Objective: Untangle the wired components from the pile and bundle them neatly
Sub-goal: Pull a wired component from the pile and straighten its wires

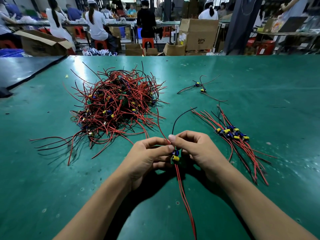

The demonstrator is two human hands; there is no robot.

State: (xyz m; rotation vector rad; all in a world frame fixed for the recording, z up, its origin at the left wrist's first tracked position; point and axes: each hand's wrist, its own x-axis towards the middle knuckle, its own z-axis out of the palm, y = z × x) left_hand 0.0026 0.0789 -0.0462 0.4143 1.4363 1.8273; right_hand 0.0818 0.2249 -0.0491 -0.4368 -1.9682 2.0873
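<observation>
On the green worktop [52, 170], the tangled pile [114, 108] of red and black wires lies left of centre. In the near middle the left hand [147, 158] curls its fingers [155, 141] round a wired board [175, 158], while the right hand [195, 151] pinches the same wired board by its leads just above, with two red leads trailing toward the near edge. Just right lies the sorted bundle [232, 134], its wires side by side, and farther off lie two loose pieces [199, 86].
</observation>
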